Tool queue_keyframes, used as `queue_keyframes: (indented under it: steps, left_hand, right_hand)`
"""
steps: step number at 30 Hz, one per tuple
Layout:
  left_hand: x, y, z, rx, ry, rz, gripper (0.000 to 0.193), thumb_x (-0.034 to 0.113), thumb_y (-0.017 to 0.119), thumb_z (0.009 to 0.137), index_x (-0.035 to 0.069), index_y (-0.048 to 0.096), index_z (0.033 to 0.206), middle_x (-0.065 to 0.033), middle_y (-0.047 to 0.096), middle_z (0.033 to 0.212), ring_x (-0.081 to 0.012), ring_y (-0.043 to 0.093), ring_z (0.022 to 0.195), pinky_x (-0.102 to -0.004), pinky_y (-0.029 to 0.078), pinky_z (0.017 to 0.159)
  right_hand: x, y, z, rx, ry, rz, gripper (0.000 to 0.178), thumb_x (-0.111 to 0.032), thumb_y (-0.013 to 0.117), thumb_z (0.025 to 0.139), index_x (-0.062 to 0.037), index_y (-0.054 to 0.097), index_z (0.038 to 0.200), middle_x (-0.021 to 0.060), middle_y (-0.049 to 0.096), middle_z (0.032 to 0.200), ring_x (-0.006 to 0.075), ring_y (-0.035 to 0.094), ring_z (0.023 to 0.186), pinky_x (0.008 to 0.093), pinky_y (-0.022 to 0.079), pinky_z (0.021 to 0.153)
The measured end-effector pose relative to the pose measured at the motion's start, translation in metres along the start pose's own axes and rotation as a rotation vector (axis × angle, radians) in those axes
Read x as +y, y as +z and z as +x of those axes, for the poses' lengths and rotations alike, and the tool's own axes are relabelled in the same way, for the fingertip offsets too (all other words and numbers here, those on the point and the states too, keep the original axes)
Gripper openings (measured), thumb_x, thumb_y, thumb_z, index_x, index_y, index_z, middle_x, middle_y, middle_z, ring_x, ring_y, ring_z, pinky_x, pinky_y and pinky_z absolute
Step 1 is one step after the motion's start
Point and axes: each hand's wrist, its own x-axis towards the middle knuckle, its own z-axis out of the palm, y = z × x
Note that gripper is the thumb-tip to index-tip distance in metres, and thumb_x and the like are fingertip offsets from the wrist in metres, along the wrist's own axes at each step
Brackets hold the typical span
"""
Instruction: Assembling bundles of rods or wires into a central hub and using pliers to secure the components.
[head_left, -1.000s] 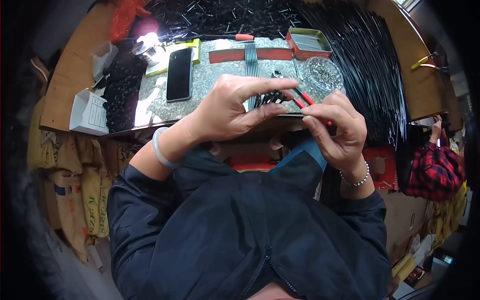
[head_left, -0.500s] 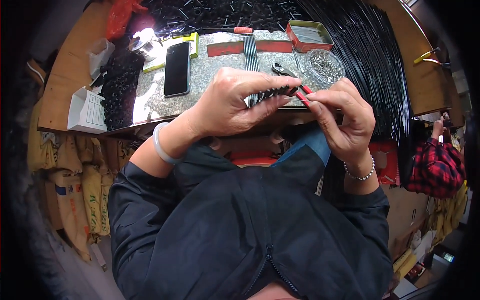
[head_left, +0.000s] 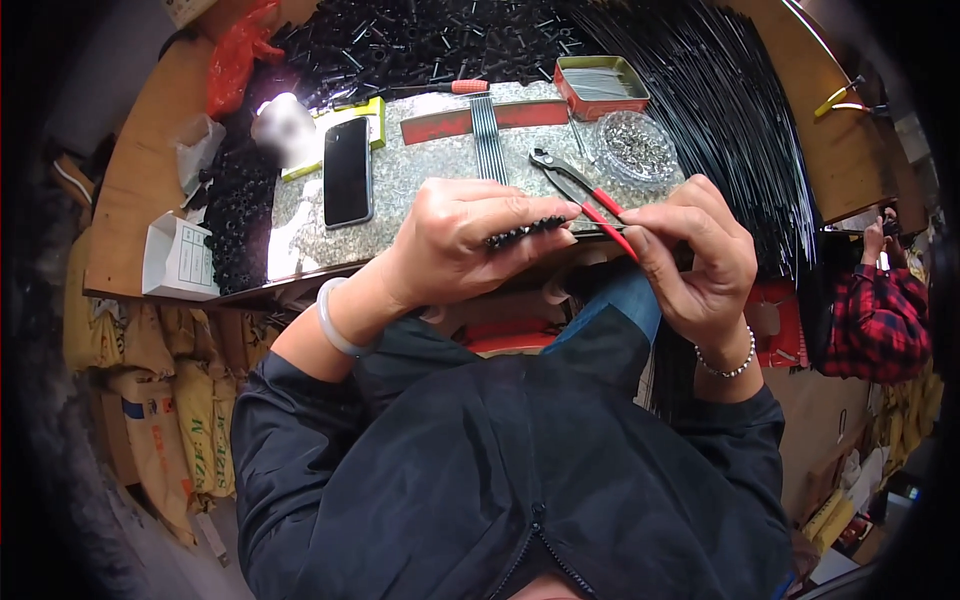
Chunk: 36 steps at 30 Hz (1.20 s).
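My left hand [head_left: 465,240] is closed around a row of small black ribbed pieces [head_left: 525,234], which stick out between thumb and fingers. Facing it, my right hand [head_left: 700,255] pinches one end of a thin metal rod [head_left: 598,223], whose other end meets the left fingertips. Whether the rod passes into the black pieces is hidden by the fingers. Beneath and behind the rod lie pliers [head_left: 560,175] with red handles, jaws on the stone slab [head_left: 420,170] and handles reaching toward my right fingertips. Several grey rods [head_left: 487,135] rest across a red-and-black bar [head_left: 435,128].
A phone [head_left: 347,175], a clear dish of small metal parts [head_left: 636,147] and a red tin [head_left: 602,88] of thin rods stand on the slab. Black parts [head_left: 420,40] heap behind; long black strips [head_left: 715,110] lie right. Another person's plaid sleeve [head_left: 880,320] shows far right.
The view has shifted, so the table things sit lower in the picture. My hands have drawn slightly apart, baring more of the pliers. Both keep their grip.
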Motion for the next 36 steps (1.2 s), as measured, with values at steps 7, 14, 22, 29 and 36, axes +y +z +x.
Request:
queue_keyframes:
  steps: [7,14,22,29,36]
  left_hand:
    - [-0.001,0.000,0.001,0.016,0.027,0.025,0.021,0.004,0.069,0.074,0.000,0.067,0.094,-0.0115,0.067,0.077,-0.0221,0.066,0.066,-0.0274,0.051,0.058]
    - [-0.005,0.003,0.000,0.019,0.043,-0.017,0.020,0.006,0.069,0.074,0.001,0.067,0.093,-0.0117,0.067,0.079,-0.0229,0.066,0.067,-0.0280,0.051,0.059]
    - [-0.008,0.003,-0.002,-0.006,0.084,0.040,0.023,0.007,0.071,0.069,0.000,0.066,0.090,-0.0127,0.067,0.078,-0.0254,0.066,0.067,-0.0290,0.052,0.058]
    - [-0.007,0.010,-0.002,0.058,0.132,0.060,0.029,0.020,0.076,0.065,0.004,0.067,0.087,-0.0091,0.064,0.070,-0.0235,0.063,0.059,-0.0286,0.049,0.050]
    - [-0.015,0.010,-0.005,0.062,0.163,0.072,0.022,0.015,0.075,0.068,0.002,0.068,0.084,-0.0119,0.065,0.073,-0.0243,0.064,0.063,-0.0289,0.051,0.055]
  right_hand:
    - [0.001,0.001,0.006,-0.043,-0.067,0.002,0.014,0.004,0.068,0.070,-0.0022,0.064,0.082,0.0030,0.052,0.063,0.0146,0.043,0.056,0.0255,0.034,0.051]
    - [0.003,0.002,0.011,-0.094,-0.177,0.019,0.022,0.008,0.068,0.068,-0.0013,0.065,0.088,0.0026,0.051,0.065,0.0139,0.042,0.057,0.0249,0.033,0.053]
    - [0.011,0.003,0.020,-0.190,-0.245,0.000,0.025,0.002,0.069,0.067,-0.0033,0.067,0.091,0.0014,0.051,0.066,0.0149,0.045,0.062,0.0262,0.036,0.058]
    - [0.010,0.006,0.025,-0.174,-0.349,-0.036,0.022,-0.005,0.073,0.065,-0.0076,0.068,0.086,0.0016,0.051,0.066,0.0162,0.046,0.060,0.0261,0.036,0.056]
    - [0.000,0.025,0.025,-0.240,-0.254,0.139,0.034,-0.012,0.069,0.074,-0.0004,0.057,0.103,0.0092,0.052,0.083,0.0204,0.049,0.071,0.0306,0.042,0.067]
